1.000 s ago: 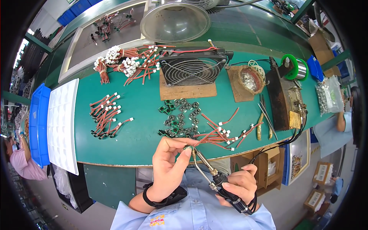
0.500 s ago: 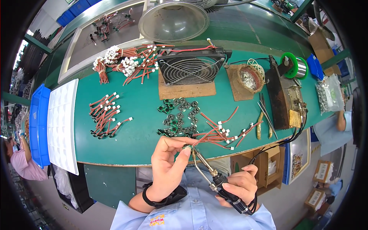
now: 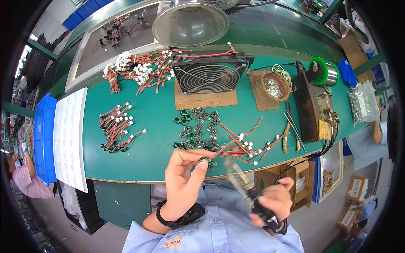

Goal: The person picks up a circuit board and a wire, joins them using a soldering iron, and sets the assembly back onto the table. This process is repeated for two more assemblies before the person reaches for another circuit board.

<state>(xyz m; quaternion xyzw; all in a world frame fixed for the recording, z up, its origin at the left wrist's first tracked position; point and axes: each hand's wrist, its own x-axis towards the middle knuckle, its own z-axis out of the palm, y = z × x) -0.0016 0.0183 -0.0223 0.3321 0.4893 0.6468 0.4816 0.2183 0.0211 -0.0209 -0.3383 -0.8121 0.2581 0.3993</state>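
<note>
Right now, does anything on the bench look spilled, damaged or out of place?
Nothing looks spilled or broken. The left hand pinches a small green board; the right hand grips a soldering iron. Loose red wires sprawl near the table edge.

One view is given, taken from a wide fisheye camera worn on the head. The scene is looked down on from above, facing forward over a green workbench (image 3: 139,156). The left hand (image 3: 183,179) and right hand (image 3: 274,202) are seen close under the lens, entered from the lower edge. The bench's far side, with a fan (image 3: 209,74) and a metal bowl (image 3: 190,23), is seen further off. Straight edges are bent toward the dark round rim. No second view is provided.
</note>
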